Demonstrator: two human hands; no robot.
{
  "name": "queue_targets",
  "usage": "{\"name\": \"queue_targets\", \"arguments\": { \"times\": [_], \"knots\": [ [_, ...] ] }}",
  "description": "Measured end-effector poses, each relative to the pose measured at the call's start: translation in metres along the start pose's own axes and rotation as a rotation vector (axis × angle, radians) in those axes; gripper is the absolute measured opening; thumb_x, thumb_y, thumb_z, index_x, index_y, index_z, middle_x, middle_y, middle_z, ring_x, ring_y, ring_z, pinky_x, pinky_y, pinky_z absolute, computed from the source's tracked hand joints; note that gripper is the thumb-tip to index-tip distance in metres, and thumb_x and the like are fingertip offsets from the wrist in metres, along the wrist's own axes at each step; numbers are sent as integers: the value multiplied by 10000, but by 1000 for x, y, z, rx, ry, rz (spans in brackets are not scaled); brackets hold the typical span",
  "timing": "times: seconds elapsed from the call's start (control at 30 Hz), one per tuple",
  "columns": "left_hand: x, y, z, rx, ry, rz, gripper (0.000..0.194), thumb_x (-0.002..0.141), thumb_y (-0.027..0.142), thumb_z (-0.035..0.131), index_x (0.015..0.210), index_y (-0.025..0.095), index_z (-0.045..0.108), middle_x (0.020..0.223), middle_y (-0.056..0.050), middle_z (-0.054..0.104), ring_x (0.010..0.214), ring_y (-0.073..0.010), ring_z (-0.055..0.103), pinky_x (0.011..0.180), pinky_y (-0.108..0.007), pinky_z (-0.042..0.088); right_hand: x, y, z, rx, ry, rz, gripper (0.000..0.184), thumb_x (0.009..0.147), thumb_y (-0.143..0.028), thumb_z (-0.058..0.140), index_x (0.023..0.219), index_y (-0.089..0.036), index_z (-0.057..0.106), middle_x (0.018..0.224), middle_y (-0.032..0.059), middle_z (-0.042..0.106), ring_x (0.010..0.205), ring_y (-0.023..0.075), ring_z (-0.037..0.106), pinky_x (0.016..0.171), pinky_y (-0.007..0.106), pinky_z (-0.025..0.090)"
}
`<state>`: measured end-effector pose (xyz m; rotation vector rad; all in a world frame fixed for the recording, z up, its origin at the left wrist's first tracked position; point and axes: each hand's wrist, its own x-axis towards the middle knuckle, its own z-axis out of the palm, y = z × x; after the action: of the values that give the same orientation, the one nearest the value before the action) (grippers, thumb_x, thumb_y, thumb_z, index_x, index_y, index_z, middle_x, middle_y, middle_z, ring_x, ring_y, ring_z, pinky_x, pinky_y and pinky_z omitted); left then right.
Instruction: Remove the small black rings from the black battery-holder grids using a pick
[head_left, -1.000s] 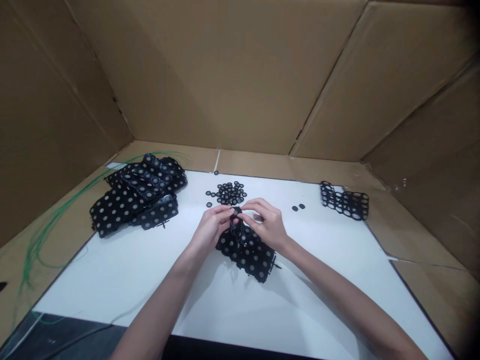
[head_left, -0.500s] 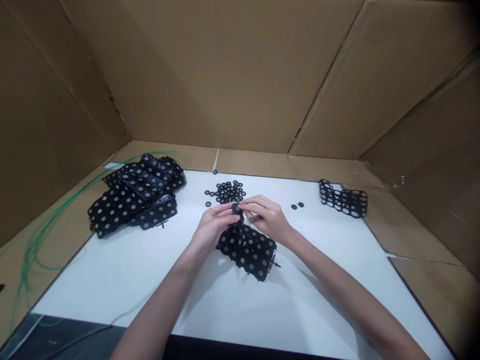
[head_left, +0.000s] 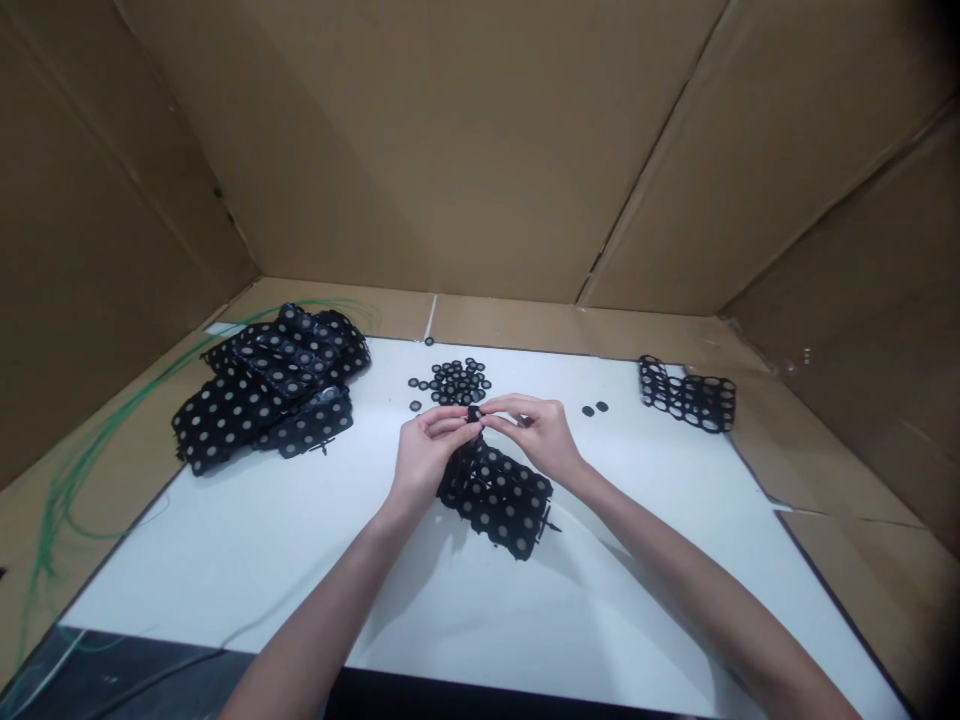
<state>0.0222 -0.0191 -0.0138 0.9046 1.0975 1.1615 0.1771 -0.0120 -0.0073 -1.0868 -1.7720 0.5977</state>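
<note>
Head view: my left hand [head_left: 426, 450] and my right hand [head_left: 536, 432] meet at the middle of the white bench [head_left: 300, 560], their fingertips almost together. My grip is pinched from both sides on a small dark piece [head_left: 473, 413]; I cannot tell whether it is part of the black dotted sheet [head_left: 501, 500] just below. That sheet, set with pale grey discs, slants down toward the right beneath my fingers; whether it touches the bench is unclear. Just beyond my fingertips lies a pile of small dark rings with grey centres [head_left: 459, 383], a few scattered off to its left. Two flat dark discs [head_left: 595, 409] lie to the right of my right hand, and farther right is a black lattice of round holes [head_left: 705, 400]. Well to my left, more dotted sheets [head_left: 240, 410] are heaped near green strands [head_left: 90, 450].
</note>
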Motion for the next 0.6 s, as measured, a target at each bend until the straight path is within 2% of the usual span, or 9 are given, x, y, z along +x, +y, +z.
{"name": "queue_targets", "arguments": {
  "times": [0.1,0.33,0.43,0.6],
  "knots": [
    [-2,0,-1,42,34,33,306,542,235,757,815,133,664,715,-55,688,684,-147,634,724,-260,475,-1,0,1,-51,-4,-80,97,760,-228,613,790,-179,691,838,54,693,731,143,647,647,253,531],
    [-3,3,1,33,51,70,300,548,204,744,829,135,665,746,-47,677,736,-145,626,756,-257,476,0,-2,0,-43,-63,-134,144,805,-209,552,853,-175,683,898,76,681,826,146,635,728,280,529],
    [-5,6,3,40,33,89,297,572,197,729,848,133,639,727,-34,665,718,-135,624,753,-250,478,1,-4,-2,1,-119,-77,146,796,-247,564,849,-184,685,894,71,691,844,159,641,709,279,528],
    [-7,3,5,56,-37,195,264,630,197,692,847,157,549,711,-2,637,716,-123,625,746,-245,482,3,-5,-7,99,-165,125,181,707,-349,653,787,-194,701,820,40,709,761,172,656,658,263,507]
  ]
}}
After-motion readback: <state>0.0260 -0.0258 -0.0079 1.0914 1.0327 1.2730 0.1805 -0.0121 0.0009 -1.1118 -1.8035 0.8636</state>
